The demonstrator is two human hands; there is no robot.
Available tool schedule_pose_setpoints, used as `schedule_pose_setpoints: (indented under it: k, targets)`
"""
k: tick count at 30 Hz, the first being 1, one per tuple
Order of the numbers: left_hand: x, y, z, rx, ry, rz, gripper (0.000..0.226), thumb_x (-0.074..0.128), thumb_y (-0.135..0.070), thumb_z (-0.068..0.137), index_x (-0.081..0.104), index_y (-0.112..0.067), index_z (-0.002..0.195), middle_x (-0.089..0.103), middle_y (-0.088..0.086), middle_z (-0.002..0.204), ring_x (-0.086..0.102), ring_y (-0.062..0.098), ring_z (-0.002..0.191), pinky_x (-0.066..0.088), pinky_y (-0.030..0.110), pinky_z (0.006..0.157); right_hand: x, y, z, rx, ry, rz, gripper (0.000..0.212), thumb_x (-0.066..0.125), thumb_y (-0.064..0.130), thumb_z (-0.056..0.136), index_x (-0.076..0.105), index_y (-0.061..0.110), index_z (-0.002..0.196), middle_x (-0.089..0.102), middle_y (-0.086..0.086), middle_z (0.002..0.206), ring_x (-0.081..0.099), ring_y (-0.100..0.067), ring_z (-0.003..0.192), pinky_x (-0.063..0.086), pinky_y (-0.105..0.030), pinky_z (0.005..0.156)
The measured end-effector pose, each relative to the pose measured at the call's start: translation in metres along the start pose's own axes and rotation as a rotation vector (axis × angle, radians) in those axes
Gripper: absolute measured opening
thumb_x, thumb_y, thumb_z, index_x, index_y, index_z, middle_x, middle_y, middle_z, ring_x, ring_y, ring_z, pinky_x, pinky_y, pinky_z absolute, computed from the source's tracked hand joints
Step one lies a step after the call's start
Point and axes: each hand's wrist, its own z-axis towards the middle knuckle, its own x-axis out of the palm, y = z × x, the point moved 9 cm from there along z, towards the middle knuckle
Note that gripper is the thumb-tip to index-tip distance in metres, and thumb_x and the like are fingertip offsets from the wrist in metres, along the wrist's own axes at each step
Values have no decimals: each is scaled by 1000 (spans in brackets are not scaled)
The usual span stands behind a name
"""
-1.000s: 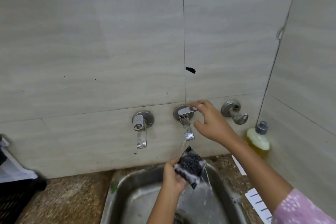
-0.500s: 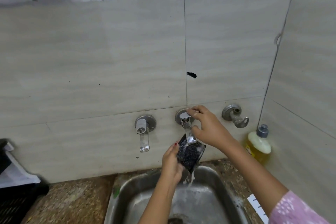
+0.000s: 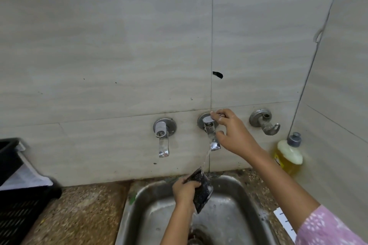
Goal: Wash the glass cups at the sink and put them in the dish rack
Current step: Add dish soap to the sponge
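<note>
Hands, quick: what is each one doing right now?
Left hand: closed, holding the scrub pad.
Right hand: closed, gripping the tap handle.

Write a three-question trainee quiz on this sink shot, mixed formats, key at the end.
1. True or false: water runs from the tap whose tap handle the right hand grips.
2. Over the sink, the left hand holds: A) a glass cup, B) a dark scrub pad, C) a plate.
3. Fill in: the yellow soap bottle stands to the ___ of the sink.
Key: 1 true; 2 B; 3 right.
</note>
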Motion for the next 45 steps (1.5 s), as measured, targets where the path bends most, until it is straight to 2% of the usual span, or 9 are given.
schedule_pose_setpoints:
  k: [4,9,14,18,22,25,34,40,45]
  targets:
    - [-5,-18,-7,129,2,59,31,63,18,70,65,-9,84,67,17,96,63,33,89,54,45,83,0,-1,-1,0,-7,1,53,49,-2,85,47,12,136,40,-1,134,43,-4,99,37,-12,79]
    - [13,-11,-6,-86,216,-309,36,52,17,76,60,-2,107,64,24,105,60,38,93,55,45,69,0,0,-1,-8,-7,-1,54,49,-2,84,46,12,136,40,-1,135,46,-7,103,36,-12,77]
    - [26,-11,-16,-198,308,-598,25,53,11,75,55,6,99,67,26,81,59,38,83,57,47,61,0,-2,-2,0,-10,-20,55,48,-2,84,46,12,136,39,0,136,48,-12,109,38,-16,81]
    - [31,-13,-18,-115,285,-462,16,49,11,87,54,14,101,66,26,78,60,34,79,57,37,49,0,-1,-2,2,-1,-31,55,48,-1,83,47,14,136,40,1,136,49,-13,109,37,-16,76]
    - [37,-14,-15,26,285,-196,29,52,14,85,57,9,113,66,20,95,62,30,84,51,40,79,-3,7,-1,-18,-28,-202,46,53,18,88,49,12,134,46,-6,132,45,-21,119,43,-31,91]
    - [40,-15,-14,48,315,-183,34,51,13,86,56,5,118,65,19,104,62,30,90,53,38,78,-1,19,7,-20,3,-526,40,46,33,94,54,10,125,54,-9,120,42,-27,118,38,-35,92]
    - [35,-11,-21,-28,326,-256,21,46,7,91,60,-6,101,66,18,96,62,31,87,52,45,74,25,53,17,130,235,-869,32,49,-7,83,62,7,110,62,-12,109,59,-32,100,47,-31,65]
    - [0,-44,-41,496,154,143,36,55,11,85,67,-20,100,70,4,102,65,22,100,53,34,87,42,58,22,423,333,-696,38,57,-18,75,58,-3,111,58,-19,112,58,-29,96,28,-38,17]
    - [-13,-64,-83,814,165,355,49,58,12,82,66,-35,94,69,-19,96,63,-5,96,48,13,86,42,58,19,353,292,-757,38,55,-13,80,58,1,115,56,-17,120,58,-32,105,36,-16,31]
